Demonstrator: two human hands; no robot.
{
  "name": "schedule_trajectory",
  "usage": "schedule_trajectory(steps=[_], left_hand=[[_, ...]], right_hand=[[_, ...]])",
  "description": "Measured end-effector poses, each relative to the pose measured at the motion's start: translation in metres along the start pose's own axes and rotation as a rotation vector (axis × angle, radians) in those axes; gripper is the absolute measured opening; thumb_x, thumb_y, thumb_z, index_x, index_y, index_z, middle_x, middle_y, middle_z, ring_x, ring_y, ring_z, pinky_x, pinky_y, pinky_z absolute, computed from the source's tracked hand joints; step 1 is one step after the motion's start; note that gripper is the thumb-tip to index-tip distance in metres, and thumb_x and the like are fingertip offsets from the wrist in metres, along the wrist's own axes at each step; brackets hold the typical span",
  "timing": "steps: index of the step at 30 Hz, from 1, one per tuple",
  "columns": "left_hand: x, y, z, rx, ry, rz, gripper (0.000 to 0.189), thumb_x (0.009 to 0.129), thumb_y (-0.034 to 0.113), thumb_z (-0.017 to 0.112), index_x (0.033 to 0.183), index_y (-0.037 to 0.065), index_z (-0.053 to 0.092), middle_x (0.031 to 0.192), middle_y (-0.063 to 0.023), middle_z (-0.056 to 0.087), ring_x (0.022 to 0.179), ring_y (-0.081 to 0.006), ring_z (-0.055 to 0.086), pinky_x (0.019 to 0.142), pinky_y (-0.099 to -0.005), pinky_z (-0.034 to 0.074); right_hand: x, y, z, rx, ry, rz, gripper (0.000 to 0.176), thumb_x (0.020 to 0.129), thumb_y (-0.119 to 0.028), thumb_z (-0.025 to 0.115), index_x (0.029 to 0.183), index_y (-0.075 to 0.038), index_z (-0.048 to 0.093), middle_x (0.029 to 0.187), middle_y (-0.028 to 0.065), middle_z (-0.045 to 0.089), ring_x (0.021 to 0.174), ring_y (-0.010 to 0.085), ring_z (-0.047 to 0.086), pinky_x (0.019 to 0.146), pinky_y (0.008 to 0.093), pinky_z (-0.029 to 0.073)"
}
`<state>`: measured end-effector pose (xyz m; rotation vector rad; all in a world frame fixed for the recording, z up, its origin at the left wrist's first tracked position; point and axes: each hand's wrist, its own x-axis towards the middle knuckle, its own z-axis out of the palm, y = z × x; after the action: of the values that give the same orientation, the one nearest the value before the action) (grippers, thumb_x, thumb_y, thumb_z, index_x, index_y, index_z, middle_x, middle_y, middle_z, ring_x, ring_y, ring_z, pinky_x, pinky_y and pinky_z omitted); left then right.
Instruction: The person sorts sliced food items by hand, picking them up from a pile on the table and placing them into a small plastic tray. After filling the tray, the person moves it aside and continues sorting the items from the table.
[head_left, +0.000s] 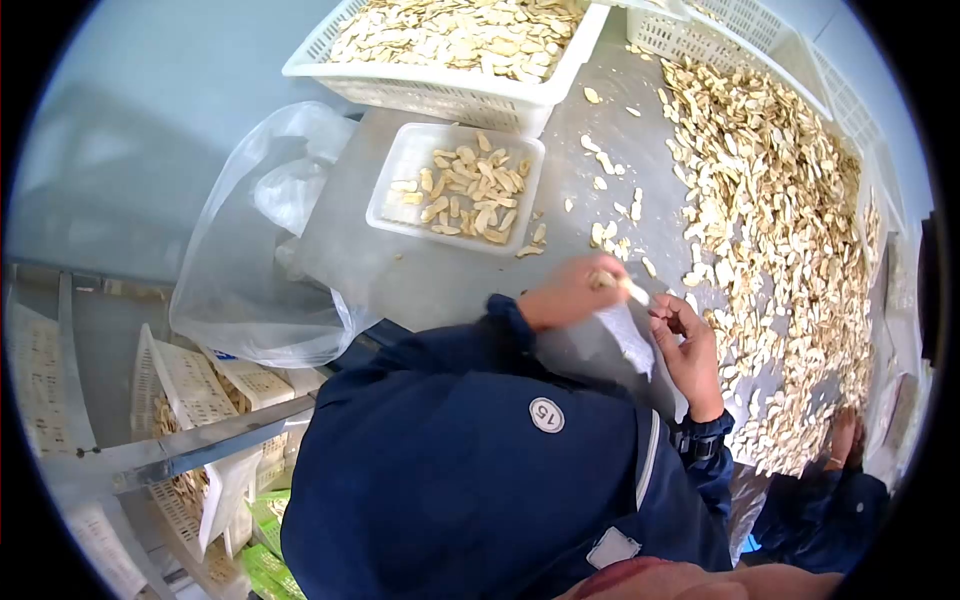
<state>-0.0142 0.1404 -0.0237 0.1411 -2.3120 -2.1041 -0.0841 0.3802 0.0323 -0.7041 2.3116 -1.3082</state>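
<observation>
Close to my body at the table's near edge, my left hand [572,291] is closed on some pale dried slices [634,291], slightly blurred. Just right of it, my right hand [690,350] has its thumb and index finger bent toward each other near the slices; whether anything is between them is too small to tell. A white cloth or paper [626,338] hangs between the two hands. Beyond my left hand, a white tray [384,195] holds several larger slices. A large heap of slices [770,200] spreads over the right side of the metal table [345,225].
A white basket [440,92] full of slices stands at the back, and another basket [715,45] at the back right. A clear plastic bag [235,235] lies left. Crates [190,390] sit lower left. A co-worker's hand [845,435] touches the heap's near right end.
</observation>
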Motion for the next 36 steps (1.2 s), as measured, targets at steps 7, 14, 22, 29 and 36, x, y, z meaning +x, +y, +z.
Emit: schedule_trajectory(steps=[7, 14, 22, 29, 36], left_hand=[[-0.023, 0.008, -0.227, -0.034, 0.959, -0.102, 0.031, 0.093, 0.03, 0.079, 0.113, 0.008, 0.071, 0.079, 0.0038, 0.061, 0.064, -0.0063, 0.052, 0.055, -0.0249, 0.042], [-0.016, -0.061, -0.373, -0.112, 1.101, -0.231, 0.029, 0.092, 0.031, 0.079, 0.111, 0.009, 0.076, 0.066, 0.0049, 0.05, 0.052, -0.0071, 0.041, 0.045, -0.0278, 0.031], [-0.007, -0.087, -0.394, -0.066, 1.08, -0.344, 0.017, 0.094, 0.026, 0.076, 0.107, 0.015, 0.076, 0.07, 0.0071, 0.048, 0.055, -0.006, 0.04, 0.045, -0.0254, 0.028], [-0.038, -0.11, -0.423, 0.553, 0.86, -0.165, 0.023, 0.097, 0.027, 0.071, 0.108, 0.008, 0.077, 0.103, -0.0103, 0.074, 0.093, -0.0244, 0.069, 0.081, -0.0379, 0.054], [-0.026, 0.036, -0.214, -0.552, 0.713, -0.229, 0.031, 0.107, 0.032, 0.062, 0.122, 0.005, 0.064, 0.08, 0.0045, 0.047, 0.065, -0.0039, 0.043, 0.049, -0.0211, 0.029]], right_hand=[[-0.012, 0.021, -0.006, -0.114, 0.004, 0.017, 0.029, 0.1, -0.014, 0.072, 0.126, 0.0, 0.069, 0.098, 0.009, 0.076, 0.087, 0.0147, 0.07, 0.083, 0.0298, 0.056], [-0.021, 0.013, 0.006, -0.089, -0.048, 0.05, 0.027, 0.101, -0.009, 0.069, 0.127, -0.002, 0.067, 0.095, 0.0077, 0.074, 0.083, 0.0131, 0.068, 0.077, 0.0293, 0.055], [-0.022, 0.021, 0.008, -0.069, -0.044, 0.128, 0.029, 0.101, -0.008, 0.068, 0.128, -0.001, 0.066, 0.097, 0.0074, 0.074, 0.085, 0.0133, 0.068, 0.079, 0.0285, 0.055], [-0.009, 0.029, 0.003, -0.098, -0.007, 0.008, 0.031, 0.101, -0.014, 0.068, 0.129, -0.002, 0.066, 0.096, 0.0087, 0.066, 0.083, 0.0203, 0.063, 0.079, 0.0318, 0.053], [0.004, 0.091, -0.049, -0.181, 0.403, 0.079, 0.048, 0.095, -0.008, 0.07, 0.142, -0.01, 0.063, 0.127, 0.0149, 0.067, 0.091, 0.0251, 0.07, 0.086, 0.036, 0.058]])
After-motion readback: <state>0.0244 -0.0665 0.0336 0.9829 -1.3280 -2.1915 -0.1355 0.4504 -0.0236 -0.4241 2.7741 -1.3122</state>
